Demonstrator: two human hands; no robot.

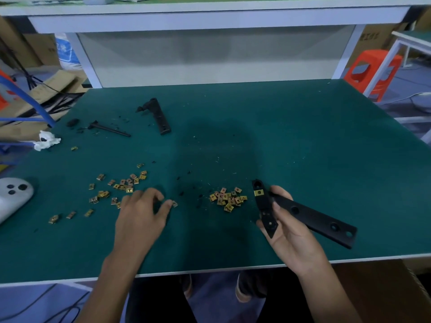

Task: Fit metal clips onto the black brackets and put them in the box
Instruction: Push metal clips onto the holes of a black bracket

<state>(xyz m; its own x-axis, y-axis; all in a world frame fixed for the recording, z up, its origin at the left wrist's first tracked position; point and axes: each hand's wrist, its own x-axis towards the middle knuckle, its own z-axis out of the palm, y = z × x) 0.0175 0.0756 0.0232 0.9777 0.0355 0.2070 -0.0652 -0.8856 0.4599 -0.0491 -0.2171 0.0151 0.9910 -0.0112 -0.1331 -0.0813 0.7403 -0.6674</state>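
My right hand (288,231) grips a black L-shaped bracket (312,217) above the table's front edge; one brass metal clip (258,192) sits on the bracket's short arm. My left hand (140,213) hovers low over the green table (303,141), pinching a single clip (174,203) between thumb and fingertip. Several loose clips lie in a pile (227,198) between my hands, and more lie scattered (119,185) to the left. Another black bracket (159,116) lies farther back on the table.
A thin black part (109,129) and black scraps lie at the back left, next to crumpled white tissue (46,140). A grey device (12,197) sits at the left edge. A cardboard box (382,290) stands below the table at the right. An orange stool (370,71) stands beyond.
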